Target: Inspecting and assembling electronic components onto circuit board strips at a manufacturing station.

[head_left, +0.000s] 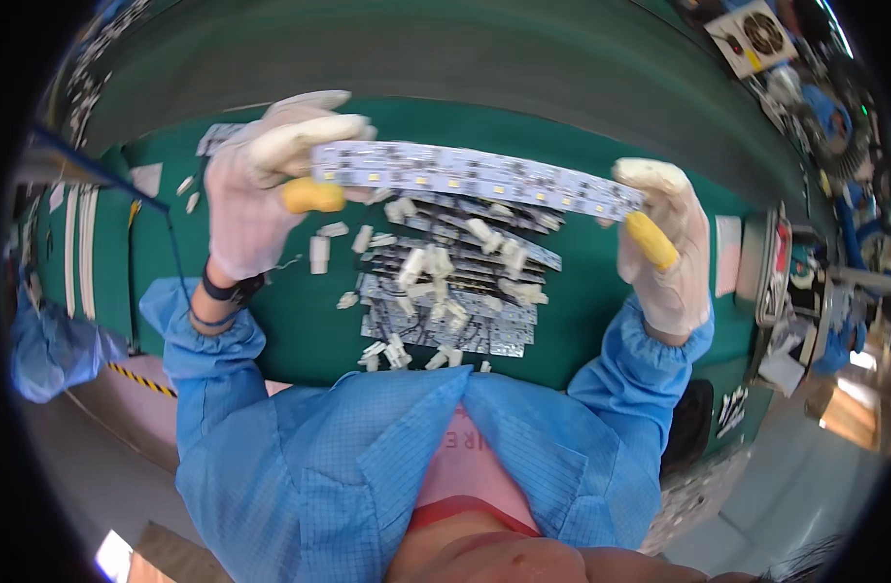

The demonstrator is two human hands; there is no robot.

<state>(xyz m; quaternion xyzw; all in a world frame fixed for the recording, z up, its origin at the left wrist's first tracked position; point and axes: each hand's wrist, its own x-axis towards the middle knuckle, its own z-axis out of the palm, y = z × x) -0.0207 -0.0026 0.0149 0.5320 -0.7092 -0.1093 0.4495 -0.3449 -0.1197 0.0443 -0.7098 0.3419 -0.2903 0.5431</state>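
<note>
A long white circuit board strip (475,177) with a row of small yellowish LEDs is held up level above the bench. My left hand (261,185), in a white glove with a yellow thumb cover, pinches its left end. At the right end my right hand (667,238), gloved the same way, grips it between thumb and fingers. Under the strip lies a stack of similar circuit boards (509,335) with dark wires. White plastic connectors (436,267) are scattered over the stack, and a few loose ones (319,255) sit beside it on the left.
The green mat (309,340) covers the bench. A blue cable (173,248) runs near my left wrist. Trays and papers (774,267) stand at the right edge, with a boxed fan unit (753,39) at the far right. Another person's blue sleeve (62,345) shows at the left.
</note>
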